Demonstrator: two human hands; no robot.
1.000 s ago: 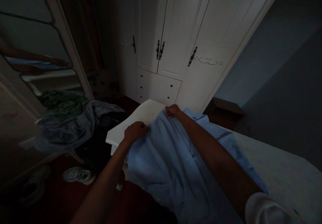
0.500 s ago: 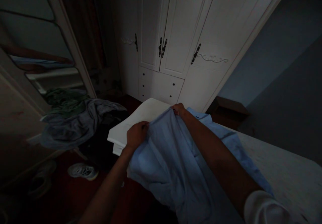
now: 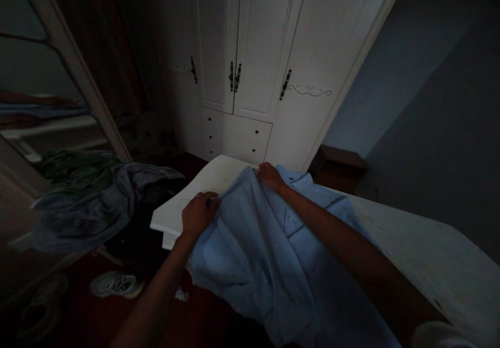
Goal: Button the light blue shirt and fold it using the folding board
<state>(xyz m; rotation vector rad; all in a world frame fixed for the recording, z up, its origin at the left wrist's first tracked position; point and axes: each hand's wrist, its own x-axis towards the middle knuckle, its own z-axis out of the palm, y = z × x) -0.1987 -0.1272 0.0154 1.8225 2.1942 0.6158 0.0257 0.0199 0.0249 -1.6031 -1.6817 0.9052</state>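
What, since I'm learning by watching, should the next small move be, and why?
Perhaps ease the left hand and right hand slightly apart: both appear to pinch the shirt, and its cloth below them is creased.

Reaching forward with both arms, showing the backs of both hands. Gripping with the left hand [image 3: 197, 215], with left fingers [image 3: 213, 198] curled in and pinched together at the tips. Trailing the left forearm [image 3: 156, 296] back from those tips toward the lower left, with only a slight bend at the wrist. Pinching likewise with the right hand [image 3: 271, 177], with right fingers [image 3: 263, 168] placed farther ahead and to the right of the left fingers, well apart from them. Slanting the right forearm [image 3: 336, 236] back and rightward from its own fingertips, nearly straight through the wrist.
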